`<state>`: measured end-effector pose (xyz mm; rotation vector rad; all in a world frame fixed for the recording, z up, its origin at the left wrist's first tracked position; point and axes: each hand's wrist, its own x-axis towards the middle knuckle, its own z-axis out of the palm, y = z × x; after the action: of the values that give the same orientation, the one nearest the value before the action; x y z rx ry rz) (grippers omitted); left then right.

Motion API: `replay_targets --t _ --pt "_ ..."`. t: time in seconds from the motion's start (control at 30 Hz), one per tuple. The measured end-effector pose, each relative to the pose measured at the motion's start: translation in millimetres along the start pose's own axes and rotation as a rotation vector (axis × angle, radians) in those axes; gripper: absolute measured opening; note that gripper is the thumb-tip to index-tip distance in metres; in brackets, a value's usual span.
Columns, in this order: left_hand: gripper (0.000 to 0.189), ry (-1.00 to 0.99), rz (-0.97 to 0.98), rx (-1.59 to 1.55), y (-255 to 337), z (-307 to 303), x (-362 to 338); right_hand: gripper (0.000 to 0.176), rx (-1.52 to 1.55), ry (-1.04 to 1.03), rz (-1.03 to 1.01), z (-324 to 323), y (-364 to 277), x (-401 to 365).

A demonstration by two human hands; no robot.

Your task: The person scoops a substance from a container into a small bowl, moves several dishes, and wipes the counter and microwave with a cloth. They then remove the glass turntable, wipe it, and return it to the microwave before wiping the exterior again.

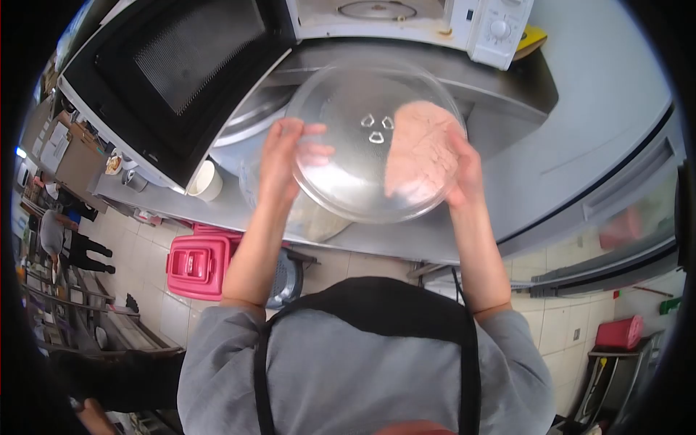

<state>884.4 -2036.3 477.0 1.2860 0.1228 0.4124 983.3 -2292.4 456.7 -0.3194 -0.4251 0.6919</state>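
Between my hands is a round clear glass plate [348,174], held above the metal counter in front of the microwave [467,32]. My left hand [284,156] grips its left rim, with some fingers showing through the glass. On the right, my right hand [464,170] holds the rim, its fingers beside a pink cloth [424,148]. The cloth lies against the right part of the plate; whether it is above or below the glass I cannot tell. The microwave door [199,58] hangs wide open at the upper left.
A white cup [206,181] stands on the counter [355,239] under the open door. A pink lidded bin [197,267] is on the floor at the left. Another person [54,235] stands far left. A red container [618,332] is at the lower right.
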Motion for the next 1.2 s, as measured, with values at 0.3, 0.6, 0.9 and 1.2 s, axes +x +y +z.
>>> replay_targets --t 0.3,0.6,0.9,1.2 --pt "0.067 -0.147 -0.135 -0.557 -70.0 -10.4 -47.4 0.026 -1.532 0.609 -0.097 -83.0 22.6 -9.8" --pt "0.072 -0.09 -0.079 -0.427 -109.2 19.6 -44.3 0.057 -2.184 -0.287 -0.143 -28.0 115.9 -31.5" --pt "0.069 -0.162 -0.09 -0.354 -96.4 41.9 -43.3 0.049 -1.809 0.597 0.063 -21.9 72.5 32.5" --pt "0.061 -0.108 -0.166 -0.37 -104.9 28.9 -39.1 0.06 -2.332 0.499 -0.37 -116.7 79.7 35.4"
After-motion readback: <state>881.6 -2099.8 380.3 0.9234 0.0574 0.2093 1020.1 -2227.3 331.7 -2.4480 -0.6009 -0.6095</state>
